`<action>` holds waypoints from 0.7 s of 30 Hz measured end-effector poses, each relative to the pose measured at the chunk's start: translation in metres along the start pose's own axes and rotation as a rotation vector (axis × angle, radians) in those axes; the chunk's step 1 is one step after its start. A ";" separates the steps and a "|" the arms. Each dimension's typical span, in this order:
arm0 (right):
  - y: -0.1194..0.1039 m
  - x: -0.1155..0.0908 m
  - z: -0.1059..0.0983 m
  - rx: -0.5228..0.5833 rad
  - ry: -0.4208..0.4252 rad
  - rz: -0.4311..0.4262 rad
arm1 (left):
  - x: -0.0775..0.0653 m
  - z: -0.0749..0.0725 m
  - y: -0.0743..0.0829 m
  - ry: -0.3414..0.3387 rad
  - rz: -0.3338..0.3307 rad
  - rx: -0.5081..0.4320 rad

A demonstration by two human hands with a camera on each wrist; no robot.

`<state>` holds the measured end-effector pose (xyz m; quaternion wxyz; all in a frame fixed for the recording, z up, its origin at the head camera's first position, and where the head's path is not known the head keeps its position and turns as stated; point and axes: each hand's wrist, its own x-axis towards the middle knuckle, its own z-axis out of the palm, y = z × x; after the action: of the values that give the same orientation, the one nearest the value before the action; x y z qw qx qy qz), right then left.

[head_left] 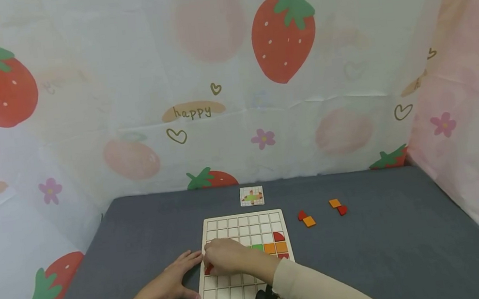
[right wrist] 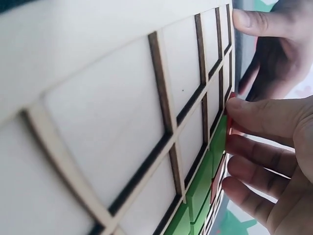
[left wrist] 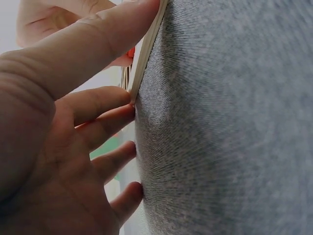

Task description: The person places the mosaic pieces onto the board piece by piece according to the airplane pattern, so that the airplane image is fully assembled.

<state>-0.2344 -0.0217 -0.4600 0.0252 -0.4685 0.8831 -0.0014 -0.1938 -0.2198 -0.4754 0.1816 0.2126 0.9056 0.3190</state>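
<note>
A pale wooden grid board [head_left: 226, 297] lies on the dark table, its left side between my two hands. My left hand [head_left: 170, 281] rests on the table with fingers spread, thumb and fingertips touching the board's left edge. My right hand [head_left: 229, 257] reaches across the board and pinches a red tile [head_left: 209, 270] at a left-hand cell between thumb and index finger. Green tiles [right wrist: 199, 188] sit in cells beside that hand. Orange tiles [head_left: 275, 248] and a red quarter-round tile [head_left: 278, 236] lie in cells at the board's right. The right forearm hides part of the grid.
Behind the board lies a small pattern card [head_left: 251, 196] with a coloured picture. Loose tiles rest to the right: an orange tile [head_left: 309, 221] against a red one, and farther off another orange tile [head_left: 335, 203] with a red tile [head_left: 342, 210]. A strawberry-print curtain [head_left: 239, 144] hangs behind the table.
</note>
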 end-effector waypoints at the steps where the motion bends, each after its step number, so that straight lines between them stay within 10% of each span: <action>1: 0.000 0.000 0.000 0.006 0.001 0.002 | 0.000 0.000 0.000 -0.001 0.000 -0.004; 21: -0.004 -0.002 0.000 -0.011 0.033 0.041 | 0.000 0.000 0.001 -0.011 -0.018 -0.007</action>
<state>-0.2300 -0.0225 -0.4600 0.0083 -0.4502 0.8929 -0.0038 -0.1938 -0.2190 -0.4751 0.1903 0.2054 0.9053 0.3195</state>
